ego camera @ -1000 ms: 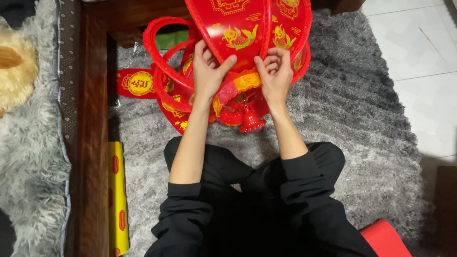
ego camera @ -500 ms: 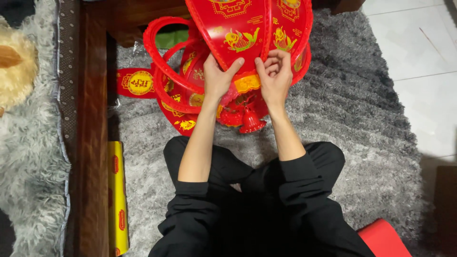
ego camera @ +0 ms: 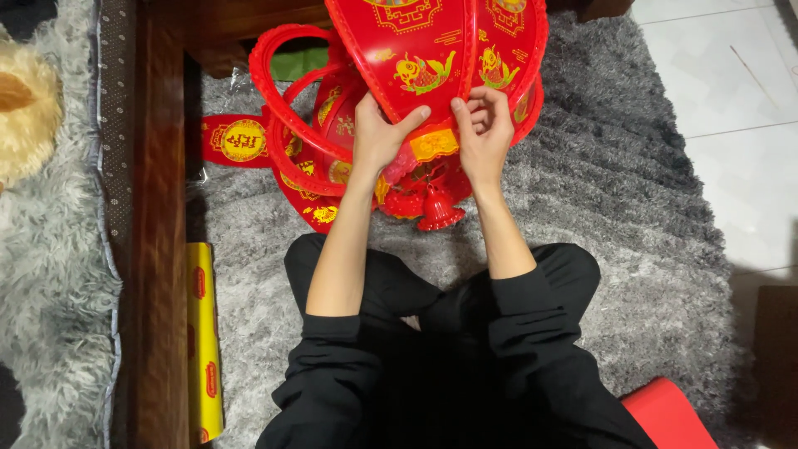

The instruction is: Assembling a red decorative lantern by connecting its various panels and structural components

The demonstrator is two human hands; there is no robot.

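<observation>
Mid-assembly: left hand [ego camera: 378, 137] and right hand [ego camera: 484, 137], fingers clamped on the red lantern panel [ego camera: 416, 50], likely must seat its near edge next.

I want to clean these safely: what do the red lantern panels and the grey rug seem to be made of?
The red lantern panels look like thin glossy plastic: stiff moulded rims, sheen, printed gold fish. The grey rug looks like a shaggy synthetic pile, with long matte fibres; the exact fibre can't be told.
</observation>
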